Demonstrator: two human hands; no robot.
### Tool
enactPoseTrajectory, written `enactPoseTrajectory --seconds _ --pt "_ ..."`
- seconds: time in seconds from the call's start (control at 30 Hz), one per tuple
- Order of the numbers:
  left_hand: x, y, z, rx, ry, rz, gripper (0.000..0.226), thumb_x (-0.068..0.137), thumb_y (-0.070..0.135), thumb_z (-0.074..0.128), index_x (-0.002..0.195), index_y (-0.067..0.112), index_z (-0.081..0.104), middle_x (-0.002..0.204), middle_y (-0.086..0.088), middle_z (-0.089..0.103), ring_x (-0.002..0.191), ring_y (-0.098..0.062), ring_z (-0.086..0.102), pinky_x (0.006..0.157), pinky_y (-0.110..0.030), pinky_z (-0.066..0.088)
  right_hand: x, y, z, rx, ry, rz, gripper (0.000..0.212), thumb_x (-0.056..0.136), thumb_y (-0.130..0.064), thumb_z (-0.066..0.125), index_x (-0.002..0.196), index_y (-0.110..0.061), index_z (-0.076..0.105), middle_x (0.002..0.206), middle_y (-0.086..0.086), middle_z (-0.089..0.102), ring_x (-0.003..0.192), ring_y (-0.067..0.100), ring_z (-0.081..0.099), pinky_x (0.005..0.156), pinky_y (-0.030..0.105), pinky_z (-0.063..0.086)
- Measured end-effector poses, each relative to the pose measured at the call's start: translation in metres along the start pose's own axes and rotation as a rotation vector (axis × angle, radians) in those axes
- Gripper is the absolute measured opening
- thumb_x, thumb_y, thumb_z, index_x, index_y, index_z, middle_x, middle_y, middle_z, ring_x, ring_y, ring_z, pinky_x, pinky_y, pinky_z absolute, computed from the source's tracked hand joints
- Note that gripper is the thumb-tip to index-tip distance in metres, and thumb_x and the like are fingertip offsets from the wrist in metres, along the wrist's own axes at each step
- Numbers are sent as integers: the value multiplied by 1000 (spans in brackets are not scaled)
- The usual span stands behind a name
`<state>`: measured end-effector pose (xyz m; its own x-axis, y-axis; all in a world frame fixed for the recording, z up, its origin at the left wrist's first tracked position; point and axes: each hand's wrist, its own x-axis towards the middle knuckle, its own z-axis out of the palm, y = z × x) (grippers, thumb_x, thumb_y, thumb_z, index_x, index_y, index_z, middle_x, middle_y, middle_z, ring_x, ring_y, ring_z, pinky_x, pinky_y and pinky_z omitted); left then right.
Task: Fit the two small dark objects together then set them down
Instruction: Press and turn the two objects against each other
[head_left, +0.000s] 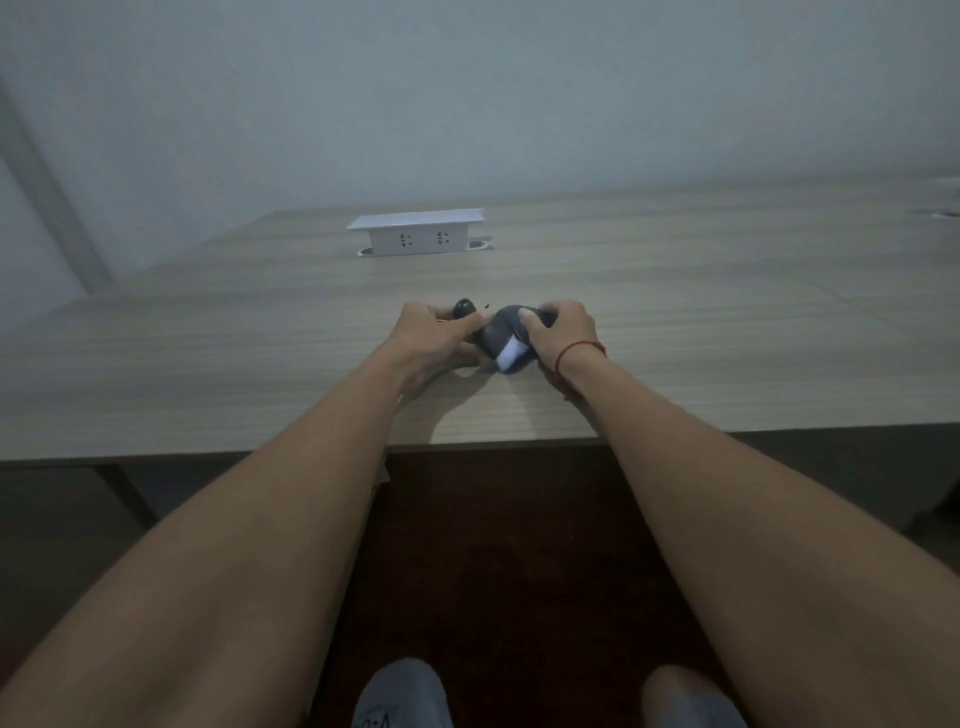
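While both arms reach out over the near edge of the wooden surface (675, 291), we hold the two dark objects just above it, close to each other at the middle. Our left hand (434, 335) is closed around the smaller dark object (462, 308), whose rounded end pokes out on the far side of the fingers. Our right hand (563, 330) is clamped on the larger dark object (503, 332), which shows a white patch on its near side. They appear to touch between the hands, probably so that we can line them up for joining; whether they are already seated we cannot tell. A white socket box (418, 233) stands well apart, farther back.
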<state>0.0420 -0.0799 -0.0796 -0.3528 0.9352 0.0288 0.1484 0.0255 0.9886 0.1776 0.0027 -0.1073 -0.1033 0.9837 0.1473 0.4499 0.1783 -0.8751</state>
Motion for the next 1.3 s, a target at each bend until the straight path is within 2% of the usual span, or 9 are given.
enactPoseTrajectory --seconds 0.13,0.33,0.43,0.67,0.73,0.83,0.97,1.17,1.3 --pt "11 -9 5 62 306 41 39 81 27 75 111 3 66 104 -15 71 90 -26 72 84 -41 60 -1 -1 1 -9 -4 -9 45 89 -40 59 125 -13 59 125 11 64 115 30 59 100 42 46" --pt "4 -5 3 67 26 42 24 85 21 72 96 0 69 95 -20 74 81 -26 74 83 -38 60 0 0 -1 2 -2 1 45 89 -41 59 125 -14 59 125 10 63 116 31 58 100 45 46" --pt "-1 -1 1 101 -74 37 18 85 22 72 91 4 70 89 -16 75 80 -25 74 86 -38 58 -1 0 0 14 -14 7 46 88 -41 59 126 -14 58 126 10 63 118 31 58 101 47 45" --pt "7 -11 12 -51 266 23 29 87 22 70 106 1 66 97 -11 71 83 -21 70 76 -29 59 -4 -1 -2 38 -9 0 43 89 -39 60 125 -15 59 126 10 63 115 30 58 100 47 46" --pt "10 -13 11 -2 344 61 31 87 22 70 107 -1 67 99 -12 71 88 -23 71 80 -31 59 -4 -1 -3 35 -20 -10 43 89 -39 61 125 -15 60 126 9 63 116 29 59 100 45 46" --pt "9 -7 14 130 302 148 35 87 27 70 111 2 67 102 -13 73 94 -23 70 91 -36 56 -3 -1 -4 37 -26 -24 42 89 -37 61 124 -14 61 124 8 64 114 27 59 100 43 47" --pt "5 5 14 240 206 247 29 89 28 66 105 4 70 93 -9 71 89 -20 68 82 -29 55 -3 -3 -4 16 -29 -27 37 90 -36 60 119 -14 64 121 9 66 112 27 60 100 41 46" --pt "10 -16 11 342 498 277 24 89 23 66 102 2 69 94 -6 65 85 -16 57 75 -25 43 -9 -1 -5 54 -129 -85 38 91 -34 60 123 -13 62 121 4 65 113 20 58 100 38 46" --pt "10 -14 14 254 560 341 27 91 29 63 99 4 68 95 -8 66 86 -16 58 75 -26 46 -12 -3 -5 -7 -150 -87 50 79 -58 63 111 -20 63 104 0 65 98 22 61 89 43 53"
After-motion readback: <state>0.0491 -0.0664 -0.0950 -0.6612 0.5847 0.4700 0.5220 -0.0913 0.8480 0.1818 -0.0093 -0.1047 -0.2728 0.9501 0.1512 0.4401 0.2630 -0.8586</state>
